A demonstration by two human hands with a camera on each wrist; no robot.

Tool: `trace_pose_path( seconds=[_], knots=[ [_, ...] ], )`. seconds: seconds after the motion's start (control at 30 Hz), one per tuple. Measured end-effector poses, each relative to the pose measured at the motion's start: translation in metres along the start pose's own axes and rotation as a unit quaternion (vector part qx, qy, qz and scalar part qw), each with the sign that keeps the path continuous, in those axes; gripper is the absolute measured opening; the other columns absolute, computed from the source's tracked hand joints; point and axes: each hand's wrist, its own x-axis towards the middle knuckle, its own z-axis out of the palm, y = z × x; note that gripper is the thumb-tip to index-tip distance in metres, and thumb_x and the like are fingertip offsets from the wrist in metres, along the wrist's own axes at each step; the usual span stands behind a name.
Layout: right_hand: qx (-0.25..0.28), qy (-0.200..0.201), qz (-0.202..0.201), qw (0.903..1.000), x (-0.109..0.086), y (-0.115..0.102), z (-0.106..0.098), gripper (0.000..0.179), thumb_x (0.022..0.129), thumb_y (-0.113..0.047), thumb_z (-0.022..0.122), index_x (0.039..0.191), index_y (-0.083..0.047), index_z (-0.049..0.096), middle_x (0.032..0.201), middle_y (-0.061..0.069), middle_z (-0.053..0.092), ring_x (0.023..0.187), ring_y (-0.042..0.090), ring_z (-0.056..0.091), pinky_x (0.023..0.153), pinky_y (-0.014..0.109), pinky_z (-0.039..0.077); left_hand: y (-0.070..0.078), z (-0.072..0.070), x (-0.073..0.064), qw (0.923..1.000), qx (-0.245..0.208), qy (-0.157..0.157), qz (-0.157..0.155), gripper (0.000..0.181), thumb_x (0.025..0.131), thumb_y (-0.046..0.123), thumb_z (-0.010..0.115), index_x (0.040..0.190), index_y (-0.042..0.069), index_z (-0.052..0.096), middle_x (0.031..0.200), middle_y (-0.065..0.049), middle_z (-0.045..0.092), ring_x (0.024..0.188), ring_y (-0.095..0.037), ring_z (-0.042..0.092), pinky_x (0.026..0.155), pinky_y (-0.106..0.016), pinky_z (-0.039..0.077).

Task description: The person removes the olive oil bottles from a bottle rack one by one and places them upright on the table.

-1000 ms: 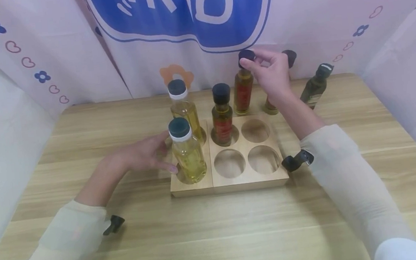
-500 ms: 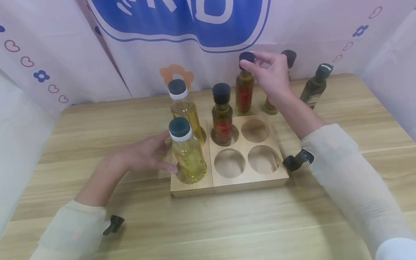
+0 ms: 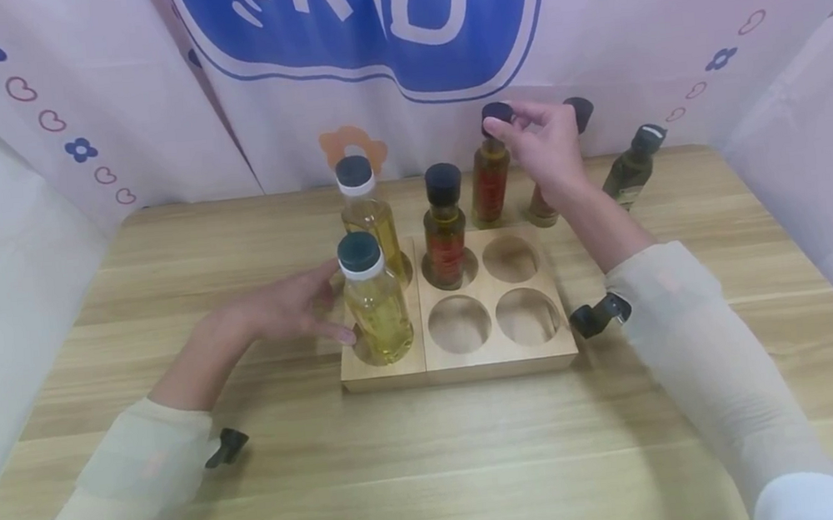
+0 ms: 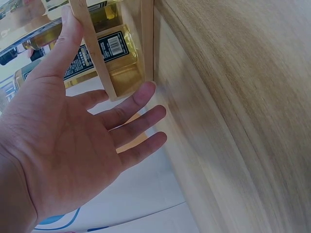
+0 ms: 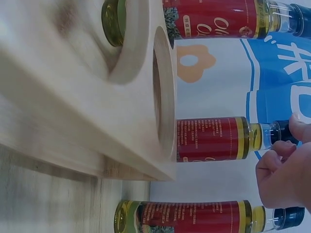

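Observation:
My right hand pinches the black cap of an olive oil bottle with a red label. The bottle stands upright behind a wooden rack with round holes; its foot is hidden by the rack in the right wrist view. Beside the rack's left end is my left hand, fingers spread and nearly straight. In the left wrist view its thumb lies along the rack's edge, with the fingertips close to the rack's lower side. Two clear bottles of yellow oil, the front one and the rear one, sit in the left holes.
Another red-label bottle fills the rack's back middle hole. Behind my right forearm stand a further red-label bottle, partly hidden, and a dark green bottle. A printed curtain hangs along the table's back edge.
The olive oil bottle in my right hand has shifted very slightly to the right. My left hand has stayed in place at the rack.

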Motion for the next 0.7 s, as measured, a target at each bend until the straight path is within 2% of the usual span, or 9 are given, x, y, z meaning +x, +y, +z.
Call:
trace_pose_path(
  seconds=[0.17,0.33,0.53,0.7],
  knots=[
    [-0.004,-0.004,0.006,1.0000,0.000,-0.002,-0.003,0.038,0.091,-0.026,0.082,0.125,-0.010,0.077,0.070,-0.003,0.051,0.064,0.011,0.045,0.064,0.027,0.036,-0.001,0.000,0.001,1.0000,0.004,0.001,0.000,0.118,0.087,0.040,0.084,0.168,0.015,0.003,0.163,-0.028,0.031,0.138,-0.049,0.046,0.114,-0.065,0.038],
    [-0.019,-0.006,0.010,0.9998,0.000,-0.002,-0.003,0.050,0.092,-0.028,0.081,0.138,-0.011,0.068,0.076,-0.002,0.053,0.067,0.011,0.049,0.069,0.026,0.040,-0.002,0.000,0.002,1.0000,0.005,0.001,-0.004,0.118,0.087,0.040,0.084,0.168,0.016,0.002,0.164,-0.027,0.030,0.138,-0.049,0.046,0.114,-0.064,0.037],
    [-0.031,-0.016,-0.017,0.9992,-0.006,-0.003,-0.007,0.058,0.094,-0.027,0.079,0.147,-0.010,0.060,0.080,-0.002,0.056,0.066,0.009,0.050,0.065,0.023,0.043,-0.002,0.000,0.002,1.0000,0.006,0.000,-0.004,0.119,0.086,0.042,0.084,0.168,0.017,0.002,0.165,-0.027,0.028,0.139,-0.049,0.045,0.115,-0.064,0.036],
    [-0.065,-0.027,-0.046,0.9965,-0.017,-0.006,-0.010,0.070,0.095,-0.030,0.078,0.156,-0.015,0.049,0.081,-0.002,0.057,0.071,0.010,0.053,0.073,0.025,0.047,-0.003,0.000,0.002,1.0000,0.005,0.001,-0.006,0.119,0.086,0.042,0.084,0.168,0.017,0.002,0.164,-0.027,0.029,0.139,-0.049,0.046,0.115,-0.064,0.036]
  ],
)
